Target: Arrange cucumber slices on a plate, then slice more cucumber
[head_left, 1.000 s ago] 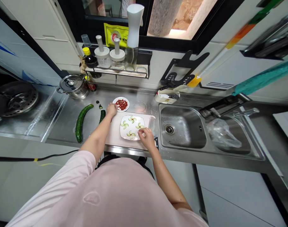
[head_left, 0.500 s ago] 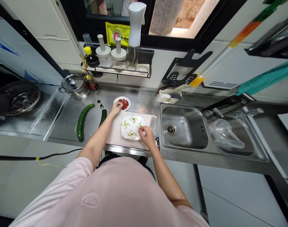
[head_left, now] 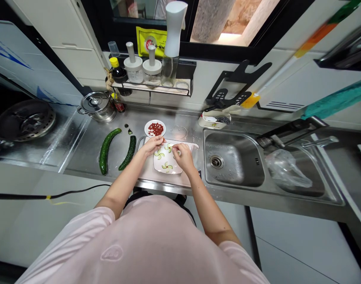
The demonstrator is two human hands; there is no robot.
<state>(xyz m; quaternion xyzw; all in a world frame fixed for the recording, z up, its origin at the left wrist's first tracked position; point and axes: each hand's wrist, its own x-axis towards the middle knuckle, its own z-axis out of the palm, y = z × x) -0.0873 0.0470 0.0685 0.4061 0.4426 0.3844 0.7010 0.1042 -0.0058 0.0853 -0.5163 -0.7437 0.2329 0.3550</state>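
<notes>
Two hands close together over the squarish white plate [head_left: 176,169]; the left hand [head_left: 152,146] is narrow at the fingertips, with what looks like a small red piece [head_left: 163,140] held there; the right hand [head_left: 184,158] has thumb and fingers drawn in to a pinch near the plate's right side; whether it grips anything, too small to tell.

Plate lies flat on the pale board [head_left: 150,173], itself on the steel desk [head_left: 85,157]; three pinwheels of green-edged slices [head_left: 167,166] show plainly on it; what lies under my right hand, I cannot tell. Just beyond, the round white dish [head_left: 146,130] with loose red bits [head_left: 156,128]; to the left, the shorter cucumber [head_left: 129,154] by the board, and a longer curved cucumber [head_left: 105,152] past it; both on bare steel.

Step in hand, as I judge it: a fine one, carrying or passing a tiny piece between fingertips above the slices; the next move calls for a light pinch, wrists held clear of the plate, and a straight, slow approach; a brushed slice could slide out of its pinwheel.
</notes>
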